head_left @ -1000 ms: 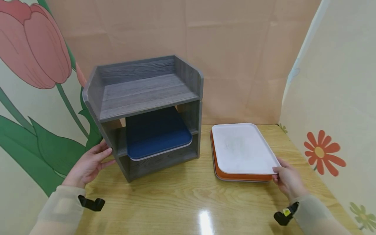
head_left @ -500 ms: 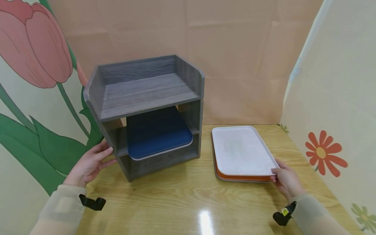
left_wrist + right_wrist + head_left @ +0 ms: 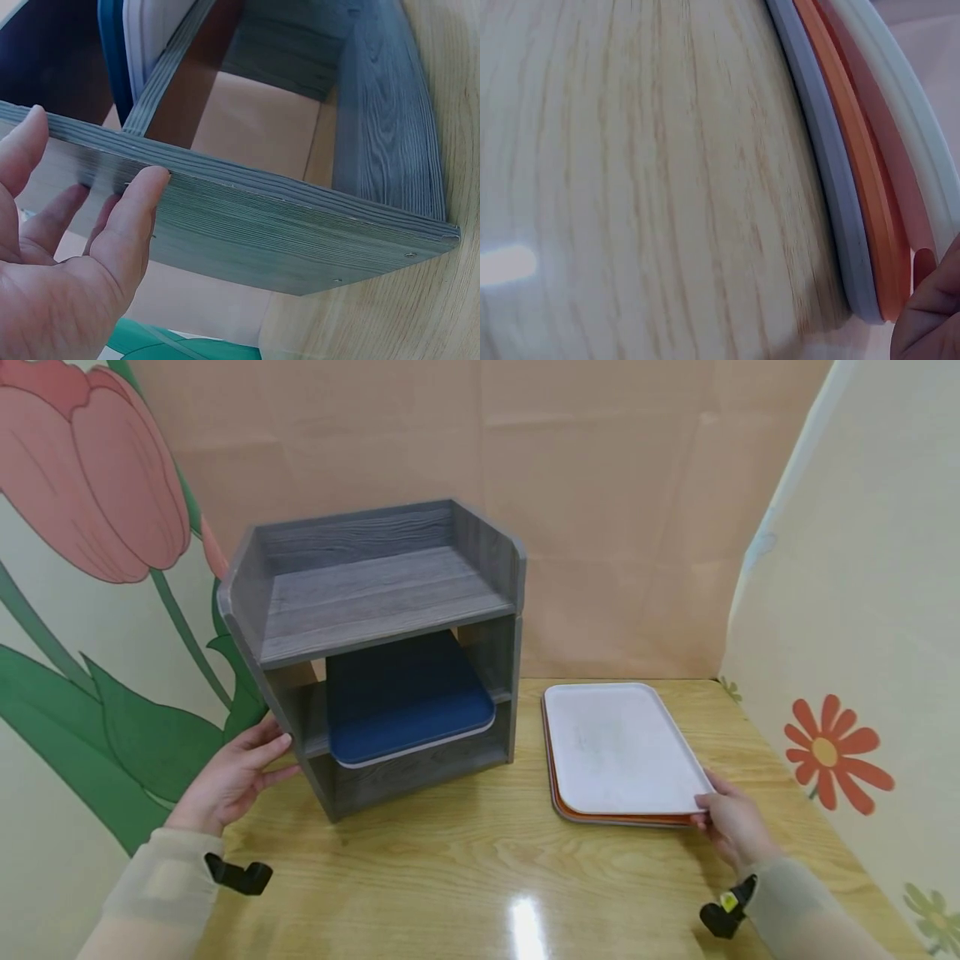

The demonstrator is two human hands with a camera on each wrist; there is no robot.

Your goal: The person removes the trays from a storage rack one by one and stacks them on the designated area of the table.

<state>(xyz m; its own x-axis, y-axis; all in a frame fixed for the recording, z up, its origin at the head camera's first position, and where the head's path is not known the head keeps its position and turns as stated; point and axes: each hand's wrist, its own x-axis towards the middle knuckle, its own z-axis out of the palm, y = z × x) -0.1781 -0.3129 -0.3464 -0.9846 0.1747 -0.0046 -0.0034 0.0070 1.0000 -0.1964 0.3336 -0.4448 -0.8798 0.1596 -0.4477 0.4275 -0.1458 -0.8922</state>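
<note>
At the near right corner of a white tray point(image 3: 626, 747), my right hand point(image 3: 735, 818) pinches the rim between thumb and fingers. Beneath it lie an orange tray point(image 3: 862, 172) and a greyish tray point(image 3: 821, 150); in the right wrist view a gap shows between the white tray and the orange one. My left hand point(image 3: 236, 777) rests its fairly straight fingers against the outer left side of a grey wooden shelf point(image 3: 390, 581). Inside the shelf, on its middle board, sits a dark blue tray point(image 3: 408, 710) on top of a pale tray point(image 3: 146, 45), both jutting out in front.
The shelf and the tray stack stand on a wood-grain table point(image 3: 450, 877), a strip of tabletop between them. A peach cloth point(image 3: 615, 527) hangs behind. Walls with printed flowers flank the table, a tulip point(image 3: 112, 477) left and a red flower point(image 3: 836, 752) right.
The white tray has come down closer to the orange tray, with my right hand still pinching its corner. My left hand stays at the shelf's side. The whole view shifts slightly.
</note>
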